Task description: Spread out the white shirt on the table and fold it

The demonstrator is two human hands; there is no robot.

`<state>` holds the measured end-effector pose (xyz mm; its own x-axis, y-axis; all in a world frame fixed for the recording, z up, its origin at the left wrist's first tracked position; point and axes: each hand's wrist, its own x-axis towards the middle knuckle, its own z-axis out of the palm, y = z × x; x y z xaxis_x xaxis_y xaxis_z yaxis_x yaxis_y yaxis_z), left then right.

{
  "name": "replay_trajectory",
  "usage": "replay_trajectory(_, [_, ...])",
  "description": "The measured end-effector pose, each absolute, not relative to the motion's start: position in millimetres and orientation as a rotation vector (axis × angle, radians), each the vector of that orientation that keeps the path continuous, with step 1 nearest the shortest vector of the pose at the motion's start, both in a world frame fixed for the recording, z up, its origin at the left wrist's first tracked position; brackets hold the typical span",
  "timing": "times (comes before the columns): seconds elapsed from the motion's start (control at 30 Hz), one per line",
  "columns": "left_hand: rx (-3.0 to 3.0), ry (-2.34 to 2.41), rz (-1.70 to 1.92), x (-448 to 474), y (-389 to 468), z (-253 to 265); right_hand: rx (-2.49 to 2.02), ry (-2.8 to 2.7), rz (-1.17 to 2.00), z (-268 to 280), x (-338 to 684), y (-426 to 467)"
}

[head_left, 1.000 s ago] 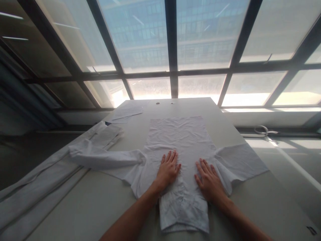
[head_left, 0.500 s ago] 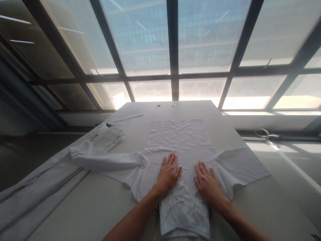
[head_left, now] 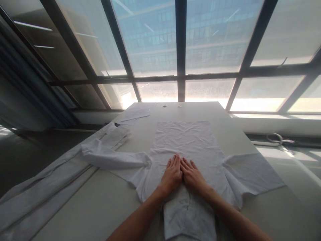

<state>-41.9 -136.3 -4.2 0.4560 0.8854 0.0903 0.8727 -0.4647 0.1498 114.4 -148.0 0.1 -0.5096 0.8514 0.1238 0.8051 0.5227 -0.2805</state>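
Observation:
A white shirt-like garment [head_left: 184,137] lies spread on the white table [head_left: 120,204], its body creased and a sleeve out to each side. The left sleeve is bunched, while the right one lies flatter. My left hand [head_left: 172,174] rests flat on the middle of the cloth with fingers stretched out. Right beside it, my right hand [head_left: 193,175] also lies flat on the cloth, and the two hands touch along their index-finger sides. Neither hand grips the fabric. Below the hands, the near end of the garment reaches toward the table's front edge.
More folded white cloth [head_left: 60,177] lies in long layers along the left table edge. Paper sheets [head_left: 134,113] rest at the far left corner. Two small round spots [head_left: 164,106] show near the far edge. Large windows stand behind, and a coiled cable [head_left: 274,138] lies at the right.
My right hand has slid left across the cloth until it meets my left hand. My left hand stays in nearly the same place on the garment. The view has shifted slightly.

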Motion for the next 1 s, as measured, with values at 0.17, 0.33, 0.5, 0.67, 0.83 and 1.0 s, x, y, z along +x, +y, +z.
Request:
replay_trajectory(0.17, [2.585, 1.479, 0.209, -43, -127, 9, -1.395, -2.501, 0.274, -3, 116, -148])
replay_trajectory(0.33, [2.646, 1.438, 0.060, -59, -98, 14, -1.436, -2.445, 0.350, 2, 114, -148])
replay_trajectory(0.5, [2.657, 1.514, 0.016, -98, -67, 8, -1.462, -2.406, 0.397, 2, 115, -149])
replay_trajectory(0.67, [2.475, 1.886, -0.031, -128, -30, 6, -1.451, -2.409, 0.378, 0, 115, -149])
replay_trajectory(0.83, [2.316, 2.104, -0.056, -119, -9, 14, -1.453, -2.410, 0.362, -2, 114, -149])
replay_trajectory(1.0, [2.496, 1.919, 0.020, -78, -31, 10, -1.430, -2.392, 0.363, -3, 113, -148])
